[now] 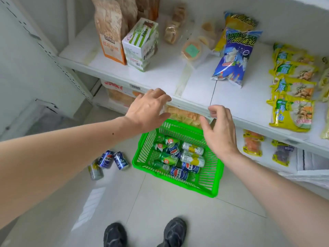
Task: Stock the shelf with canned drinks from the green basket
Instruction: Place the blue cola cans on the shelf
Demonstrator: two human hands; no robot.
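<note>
Reaching left hand (148,108), right hand (219,130) seemingly empty, over green basket (211,186), cans (178,155)

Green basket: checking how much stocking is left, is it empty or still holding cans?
Still holding cans: the green basket has several cans lying inside.

a small shop: white shelf (178,81) of packaged snacks (292,97)
</note>
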